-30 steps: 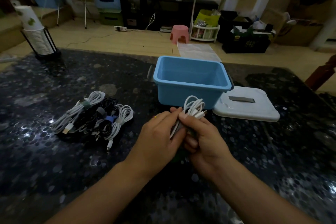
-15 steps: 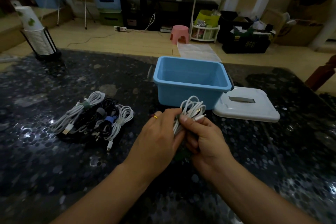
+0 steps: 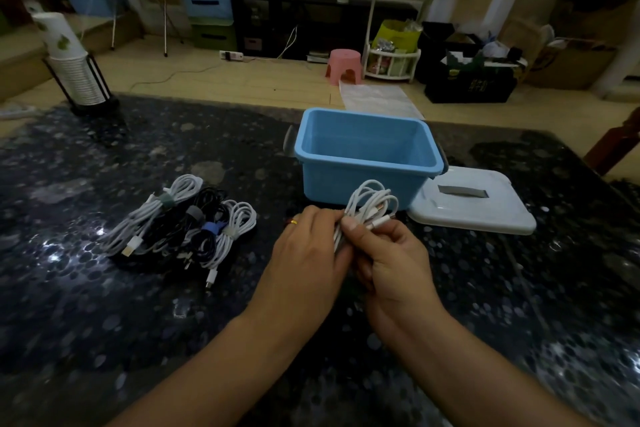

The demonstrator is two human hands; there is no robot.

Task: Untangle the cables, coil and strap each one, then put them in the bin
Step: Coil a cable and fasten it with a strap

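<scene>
A coiled white cable [image 3: 372, 204] sticks up between both hands, just in front of the open blue bin [image 3: 367, 152]. My left hand [image 3: 308, 250] wraps around the lower part of the coil from the left. My right hand [image 3: 388, 253] pinches the coil with thumb on top; the coil's lower half is hidden by the fingers. To the left on the dark table lies a pile of coiled, strapped cables [image 3: 183, 225], white and black ones with grey and blue straps.
The bin's white lid [image 3: 474, 204] lies flat to the right of the bin. A stack of paper cups in a black holder [image 3: 74, 69] stands at the table's far left corner. Beyond the table's far edge is a cluttered floor.
Both hands shifted slightly while working the white coil; my left hand closed further over it. The coil stays in front of the bin. The pile has not moved.
</scene>
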